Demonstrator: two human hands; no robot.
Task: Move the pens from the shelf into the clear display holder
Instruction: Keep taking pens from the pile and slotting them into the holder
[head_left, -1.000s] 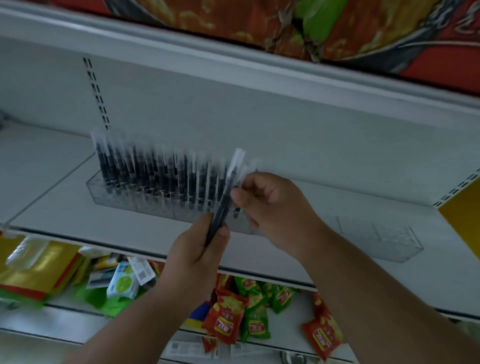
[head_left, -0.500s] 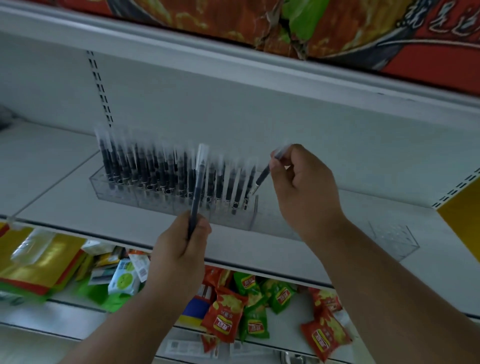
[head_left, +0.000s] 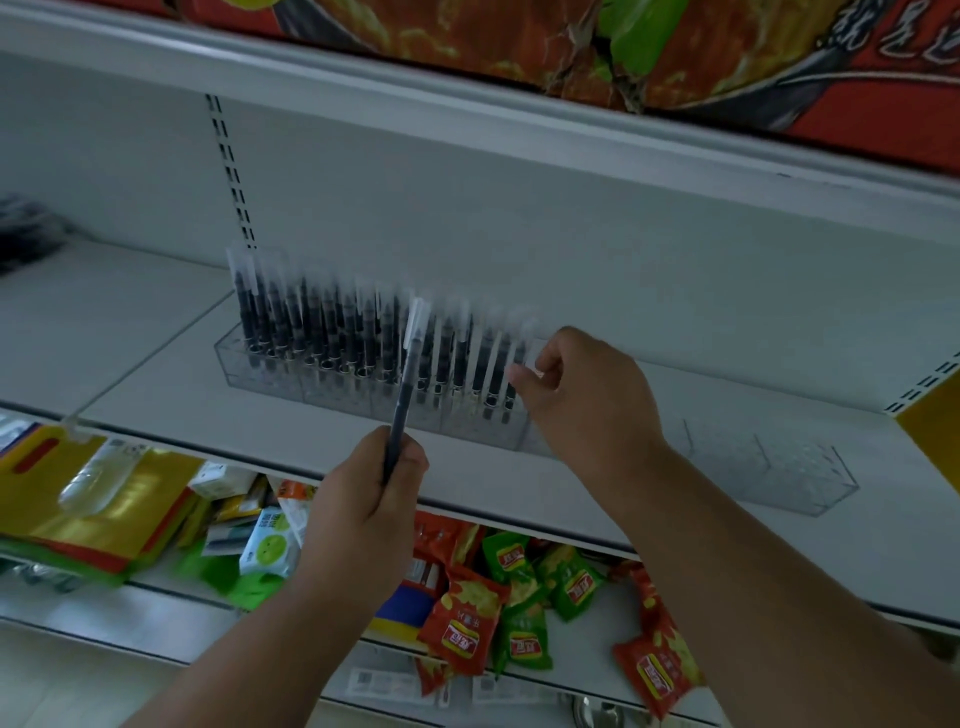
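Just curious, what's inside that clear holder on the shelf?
Rows of dark pens with clear caps stand in the clear holder. The right hand covers its right end, so what is there cannot be seen.

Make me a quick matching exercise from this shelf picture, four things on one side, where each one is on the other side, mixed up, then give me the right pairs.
Things
1. loose pen
2. clear display holder
3. snack packets
4. right hand

Places
A. on the lower shelf, below the arms
B. held upright in the left hand
C. at the right end of the row of standing pens
D. on the white upper shelf, filled with pens

Pairs: 1-B, 2-D, 3-A, 4-C
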